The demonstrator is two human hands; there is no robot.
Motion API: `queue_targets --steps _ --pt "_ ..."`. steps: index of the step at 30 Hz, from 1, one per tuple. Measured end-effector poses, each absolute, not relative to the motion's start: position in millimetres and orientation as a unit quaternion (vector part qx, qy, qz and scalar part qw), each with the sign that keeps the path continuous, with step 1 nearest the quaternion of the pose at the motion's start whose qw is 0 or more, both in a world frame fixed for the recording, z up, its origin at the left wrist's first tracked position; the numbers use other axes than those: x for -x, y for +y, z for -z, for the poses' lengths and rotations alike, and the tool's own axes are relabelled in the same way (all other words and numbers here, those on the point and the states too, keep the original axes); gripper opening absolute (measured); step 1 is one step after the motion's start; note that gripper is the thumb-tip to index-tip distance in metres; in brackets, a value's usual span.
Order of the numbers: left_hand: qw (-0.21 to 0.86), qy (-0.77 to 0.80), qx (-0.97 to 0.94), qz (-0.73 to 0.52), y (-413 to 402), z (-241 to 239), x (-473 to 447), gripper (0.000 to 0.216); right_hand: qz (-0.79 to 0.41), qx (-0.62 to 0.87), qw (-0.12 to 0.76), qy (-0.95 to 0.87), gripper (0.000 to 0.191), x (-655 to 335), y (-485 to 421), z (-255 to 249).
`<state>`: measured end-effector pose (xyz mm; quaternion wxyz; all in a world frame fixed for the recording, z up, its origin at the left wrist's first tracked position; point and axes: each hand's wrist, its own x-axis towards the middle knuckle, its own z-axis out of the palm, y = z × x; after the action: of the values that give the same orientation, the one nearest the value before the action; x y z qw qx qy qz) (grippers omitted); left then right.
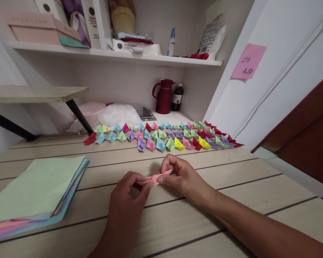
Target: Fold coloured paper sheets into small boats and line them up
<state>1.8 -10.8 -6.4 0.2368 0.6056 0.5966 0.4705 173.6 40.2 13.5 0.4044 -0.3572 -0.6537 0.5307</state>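
Observation:
A small folded pink paper boat (155, 178) is held low above the striped wooden table, pinched from both sides. My left hand (131, 190) grips its left end between thumb and fingers. At its right end, my right hand (181, 177) is closed on the paper, and a pointed pink tip sticks out past the thumb. The fingers partly cover the folds. Beyond my hands, rows of folded paper boats (160, 144) in many colours stand along the back of the table.
A stack of coloured paper sheets (40, 186), pale green on top, lies at the left. Behind the boats are a dark red jug (164, 96), a black bottle (177, 97) and a white plastic bag (120, 114). A raised wooden shelf (37, 94) stands at the back left.

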Motion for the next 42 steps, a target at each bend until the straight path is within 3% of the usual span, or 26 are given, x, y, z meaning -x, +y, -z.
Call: queue_targets --steps 5,7,12,19,26,31,36,42 --pt "0.354 0.594 -0.511 -0.511 -10 4 -3 0.016 -0.516 0.374 0.400 -0.658 0.026 -174 43 -11" --pt "0.382 0.588 -0.487 -0.520 -10 3 -4 0.029 -0.517 0.380 0.396 -0.657 0.023 -174 45 -9" --pt "0.357 0.601 -0.508 -0.503 -7 5 -3 0.048 -0.475 0.383 0.396 -0.686 0.014 -179 48 -8" --pt "0.281 0.584 -0.613 -0.452 -3 6 1 0.016 -0.371 0.350 0.393 -0.766 0.009 -186 44 -15" --pt "0.319 0.576 -0.609 -0.442 -7 -1 -3 0.015 -0.347 0.329 0.342 -0.809 0.015 -183 34 -21" --pt "0.362 0.567 -0.573 -0.468 -7 -2 0 0.019 -0.434 0.342 0.381 -0.741 0.007 -181 36 -21" --pt "0.475 0.525 -0.456 -0.539 -4 -2 7 0.026 -0.593 0.320 0.438 -0.595 0.027 -174 38 -20" --pt "0.570 0.484 -0.321 -0.581 0 2 6 0.027 -0.629 0.295 0.402 -0.596 0.033 -169 35 -12"
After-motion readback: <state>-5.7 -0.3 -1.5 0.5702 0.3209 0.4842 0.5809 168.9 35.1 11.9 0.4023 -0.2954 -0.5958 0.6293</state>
